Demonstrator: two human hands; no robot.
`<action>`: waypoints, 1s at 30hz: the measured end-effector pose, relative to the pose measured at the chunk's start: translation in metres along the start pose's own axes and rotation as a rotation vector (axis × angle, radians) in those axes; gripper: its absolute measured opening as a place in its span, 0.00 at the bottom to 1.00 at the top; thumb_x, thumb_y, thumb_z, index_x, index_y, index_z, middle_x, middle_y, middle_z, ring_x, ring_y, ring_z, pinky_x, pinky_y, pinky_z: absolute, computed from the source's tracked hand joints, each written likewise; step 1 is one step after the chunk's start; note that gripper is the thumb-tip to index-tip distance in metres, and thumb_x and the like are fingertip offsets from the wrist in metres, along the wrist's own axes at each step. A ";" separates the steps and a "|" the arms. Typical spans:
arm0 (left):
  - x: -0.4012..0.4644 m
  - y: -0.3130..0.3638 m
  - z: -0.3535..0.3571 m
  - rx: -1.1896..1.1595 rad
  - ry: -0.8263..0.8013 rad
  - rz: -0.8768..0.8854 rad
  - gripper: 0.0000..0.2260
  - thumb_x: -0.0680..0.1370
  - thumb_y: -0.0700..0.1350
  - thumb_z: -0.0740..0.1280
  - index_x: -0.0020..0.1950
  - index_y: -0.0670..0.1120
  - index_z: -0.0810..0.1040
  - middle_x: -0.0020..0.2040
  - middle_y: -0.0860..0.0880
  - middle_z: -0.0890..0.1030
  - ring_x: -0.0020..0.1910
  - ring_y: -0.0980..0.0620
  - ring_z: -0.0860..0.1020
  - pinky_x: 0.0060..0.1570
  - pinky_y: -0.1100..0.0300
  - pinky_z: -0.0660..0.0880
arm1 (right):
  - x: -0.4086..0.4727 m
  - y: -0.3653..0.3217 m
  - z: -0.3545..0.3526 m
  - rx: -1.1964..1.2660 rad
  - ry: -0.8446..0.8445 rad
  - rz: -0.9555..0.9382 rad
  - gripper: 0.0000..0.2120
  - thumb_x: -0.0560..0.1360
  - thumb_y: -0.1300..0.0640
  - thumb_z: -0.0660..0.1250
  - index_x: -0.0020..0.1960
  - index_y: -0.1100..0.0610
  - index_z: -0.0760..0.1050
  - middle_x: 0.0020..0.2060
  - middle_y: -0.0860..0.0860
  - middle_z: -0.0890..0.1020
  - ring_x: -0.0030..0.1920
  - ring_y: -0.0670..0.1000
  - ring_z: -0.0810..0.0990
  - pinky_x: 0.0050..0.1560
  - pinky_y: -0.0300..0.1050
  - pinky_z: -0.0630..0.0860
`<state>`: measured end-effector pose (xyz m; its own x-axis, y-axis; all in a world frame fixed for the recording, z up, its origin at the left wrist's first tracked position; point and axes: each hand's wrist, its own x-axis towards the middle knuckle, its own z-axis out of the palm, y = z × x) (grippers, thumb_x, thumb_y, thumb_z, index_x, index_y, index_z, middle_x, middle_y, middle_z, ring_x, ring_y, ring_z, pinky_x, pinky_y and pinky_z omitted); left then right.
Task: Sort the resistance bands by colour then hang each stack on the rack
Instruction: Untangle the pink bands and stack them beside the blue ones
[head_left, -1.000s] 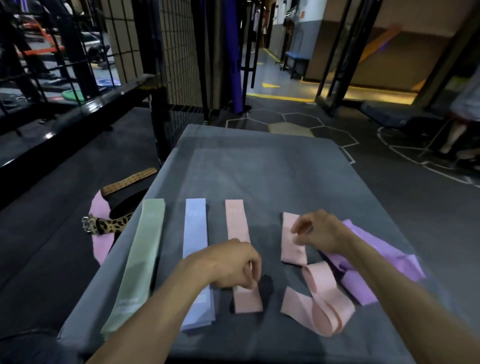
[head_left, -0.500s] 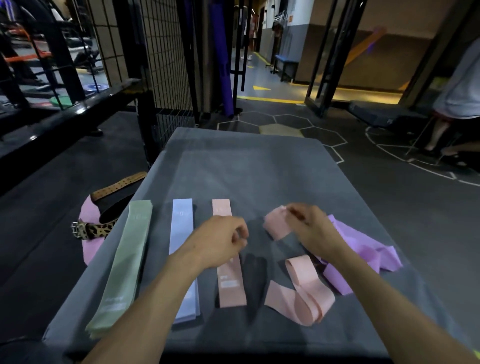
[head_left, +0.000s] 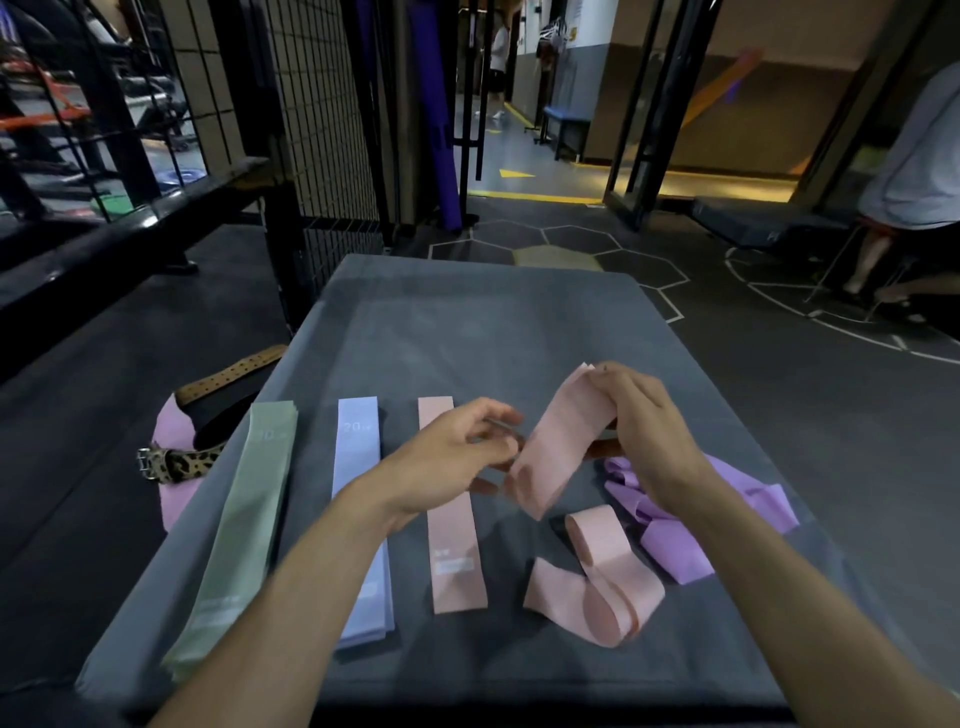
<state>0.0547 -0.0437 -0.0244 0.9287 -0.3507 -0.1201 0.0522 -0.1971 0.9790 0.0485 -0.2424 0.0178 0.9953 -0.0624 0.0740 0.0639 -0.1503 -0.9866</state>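
Your right hand (head_left: 647, 431) has its grip closed on the far end of a pink band (head_left: 558, 441), fingers curled over the top edge, so the band hangs lifted and slanting down toward you, off the worktop (head_left: 467, 312). Your left hand (head_left: 457, 457) reaches in at the band's lower end with fingers half curled; motion blur hides whether they pinch it yet, so you cannot tell.

Sorting looks well along but unfinished. Three neat strips lie side by side on the left: a green stack (head_left: 244, 525), a blue stack (head_left: 361, 519) and a flat pink stack (head_left: 452, 519). The lifted band most likely belongs on that pink stack, just beside your left hand. A looped pink band (head_left: 597, 582) lies loose nearer you, and a crumpled heap of purple bands (head_left: 691, 525) sits under your right forearm, unsorted. Nothing hangs on a rack; which fixture serves as the rack is unclear.
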 end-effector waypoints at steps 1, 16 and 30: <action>0.000 -0.001 0.000 0.051 -0.018 0.012 0.13 0.81 0.40 0.66 0.63 0.53 0.76 0.57 0.51 0.82 0.57 0.51 0.81 0.57 0.52 0.79 | 0.000 -0.001 0.001 0.018 0.008 0.018 0.15 0.84 0.58 0.56 0.42 0.55 0.75 0.43 0.53 0.76 0.46 0.54 0.77 0.32 0.40 0.81; -0.008 -0.001 -0.003 0.250 0.017 0.078 0.30 0.71 0.48 0.79 0.68 0.60 0.70 0.59 0.54 0.79 0.52 0.55 0.82 0.59 0.53 0.79 | 0.006 -0.005 0.006 0.240 0.054 0.313 0.09 0.82 0.58 0.61 0.47 0.59 0.78 0.43 0.60 0.83 0.44 0.60 0.85 0.34 0.49 0.83; -0.004 0.003 0.003 -0.236 0.100 -0.053 0.22 0.75 0.30 0.72 0.66 0.47 0.75 0.54 0.42 0.78 0.41 0.48 0.81 0.46 0.54 0.83 | 0.009 0.010 -0.011 -0.019 -0.012 0.277 0.11 0.81 0.57 0.65 0.52 0.66 0.77 0.43 0.58 0.84 0.35 0.52 0.86 0.36 0.45 0.82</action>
<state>0.0499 -0.0455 -0.0212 0.9536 -0.2508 -0.1668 0.1749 0.0103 0.9845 0.0575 -0.2555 0.0101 0.9754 -0.0925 -0.2001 -0.2122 -0.1479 -0.9660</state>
